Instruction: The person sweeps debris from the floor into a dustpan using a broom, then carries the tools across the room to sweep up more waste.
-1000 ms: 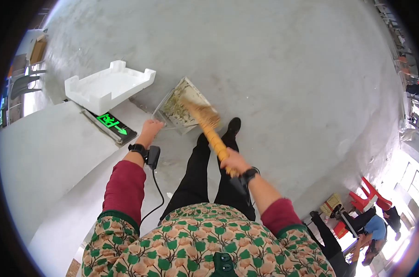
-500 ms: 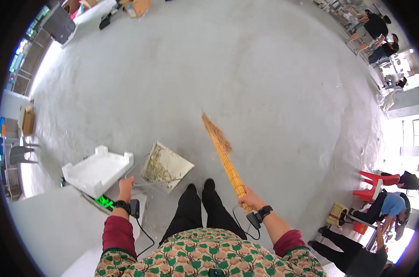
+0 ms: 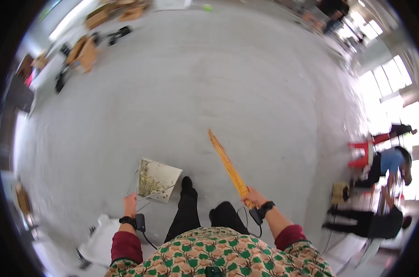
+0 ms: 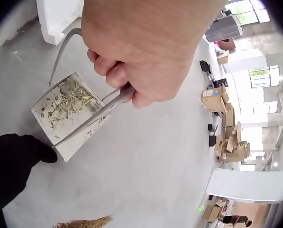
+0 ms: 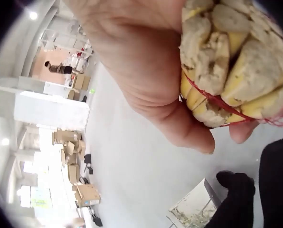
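One yellow bamboo-stalk broom runs as a long straight line from the right hand up and away to the left in the head view, its bristle tip far out over the grey concrete floor. The right hand is wrapped tight around the bundled handle end, thumb and fingers closed on it, forearm stretched forward and outward. The left hand is curled around the bent metal handle of one square white dustpan, which sits low by the black shoe with its open side facing away from the person. Dry straw-coloured debris lies inside it. Both arms are held well apart, one either side of the two black-trousered legs.
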